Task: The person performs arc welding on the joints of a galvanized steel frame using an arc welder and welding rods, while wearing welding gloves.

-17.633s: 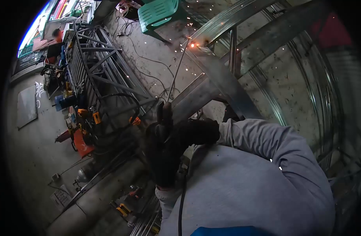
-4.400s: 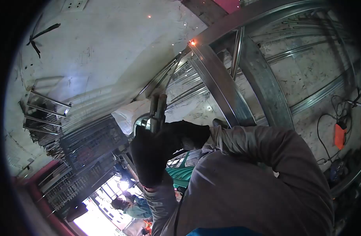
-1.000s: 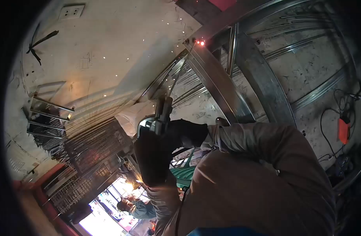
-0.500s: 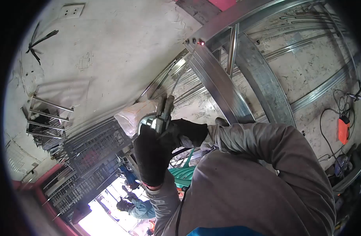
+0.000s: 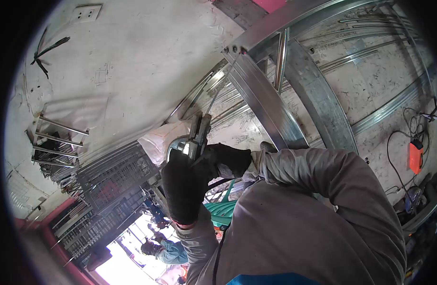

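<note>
My left hand (image 5: 183,187), in a black glove, is closed around the body of a welding electrode holder (image 5: 199,135). My right hand (image 5: 230,160), also gloved in black, comes in from the right and is closed against the same tool; its fingers are partly hidden. A thin electrode rod (image 5: 213,99) runs up from the holder's jaws toward the end of a shiny metal channel (image 5: 266,99). At that end is a short row of dark weld spots (image 5: 235,49). A rounded shiny piece (image 5: 178,145) shows beside the holder, above my left hand.
A wide metal bar (image 5: 318,92) and crossing channels lie on the stained floor at right. An orange box (image 5: 416,156) with black cables is at far right. Green hose (image 5: 221,211) lies below my hands. Metal grating (image 5: 116,175) stands left. Another person's blue sleeve (image 5: 173,252) shows below.
The red glow at the rightmost weld spot has faded to a dark mark. Both hands and the electrode holder stay almost in place.
</note>
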